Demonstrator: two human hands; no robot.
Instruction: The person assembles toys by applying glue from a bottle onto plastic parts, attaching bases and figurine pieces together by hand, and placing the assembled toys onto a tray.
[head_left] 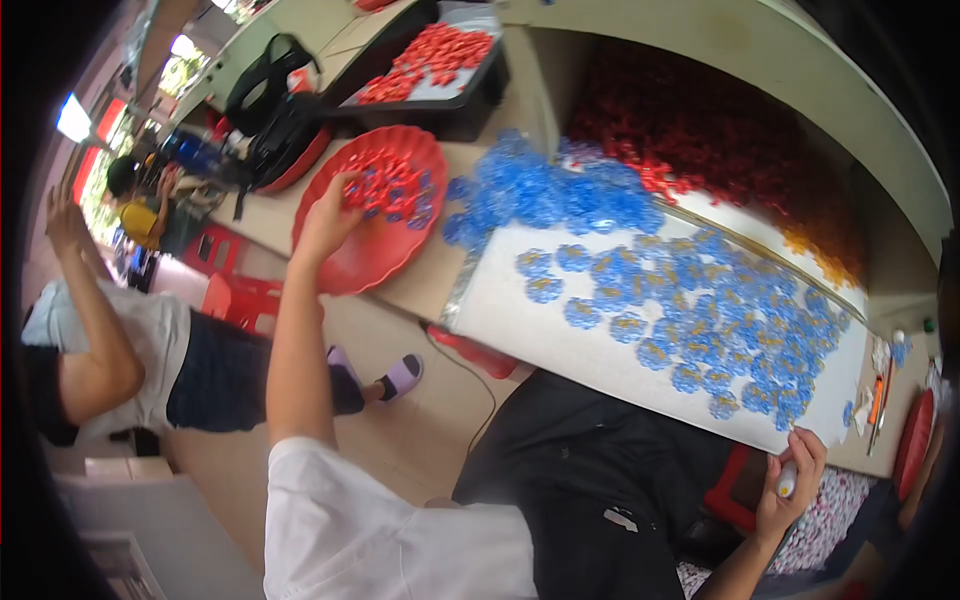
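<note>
Reaching into a red scalloped basin (368, 265), the person's left hand (325, 222) has its fingers bent among red pieces (395, 170); the contact is hidden, so whether they are clamped on a piece cannot be told. The right hand's (797, 482) fingers are clamped around a small white tube (787, 481). They cover much of it, so which way its tip points is unclear; the visible part's long axis runs roughly toward and away from the person. Just beyond the right fingers, a white board (500, 300) carries overlapping blue discs (628, 327), their yellowish centres blurred. Far beyond both hands' fingers, a dark red heap (700, 115) sinks into shadow, its separate pieces indistinct.
</note>
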